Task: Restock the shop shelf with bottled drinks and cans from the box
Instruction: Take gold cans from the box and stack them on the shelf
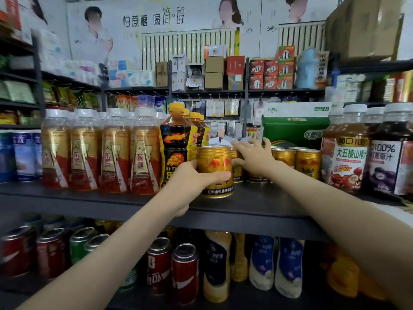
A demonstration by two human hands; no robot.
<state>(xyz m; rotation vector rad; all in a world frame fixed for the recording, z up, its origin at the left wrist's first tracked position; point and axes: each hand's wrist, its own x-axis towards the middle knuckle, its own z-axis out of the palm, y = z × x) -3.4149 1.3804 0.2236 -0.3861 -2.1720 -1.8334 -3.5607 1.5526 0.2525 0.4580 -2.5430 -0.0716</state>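
My left hand (190, 182) wraps the gold can (215, 171), upright at the shelf (134, 204) front edge, just right of the black bottle (176, 148). My right hand (254, 157), fingers spread, rests on the cans behind it (237, 166).

A poster (156, 21) with printed figures and Chinese lettering covers the back wall. Below it stand two white radiators (187, 49), side by side. On the top rack sit tissue packs (131, 76), a row of plain brown and white cartons (214, 72), and stacked red boxes (270, 74), with a pale blue bundle (307, 68) just right of them. Small packets (220, 107) hang from hooks underneath. Green snack bags (15, 91) lie far left. A large cardboard box (366, 27) fills the upper right corner.
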